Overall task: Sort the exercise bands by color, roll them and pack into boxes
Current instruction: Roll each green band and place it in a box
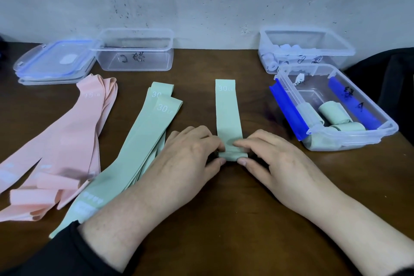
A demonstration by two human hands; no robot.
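A single green band (226, 107) marked 30 LB lies straight on the brown table, its near end turned over into a small roll. My left hand (190, 154) and my right hand (268, 157) pinch that rolled end from either side, thumbs in front and fingers on top. To the left lies a pile of green bands (143, 141). Further left is a heap of pink bands (67, 141) with one loose pink roll. A clear box (367, 134) at the right holds several rolled green bands (331, 112).
An empty clear box (136, 66) stands at the back centre-left with stacked blue-rimmed lids (53, 63) beside it. Another clear box (345, 51) at the back right holds pale rolled bands. A blue-rimmed lid (289, 110) leans under the green box. Dark fabric lies at the far right.
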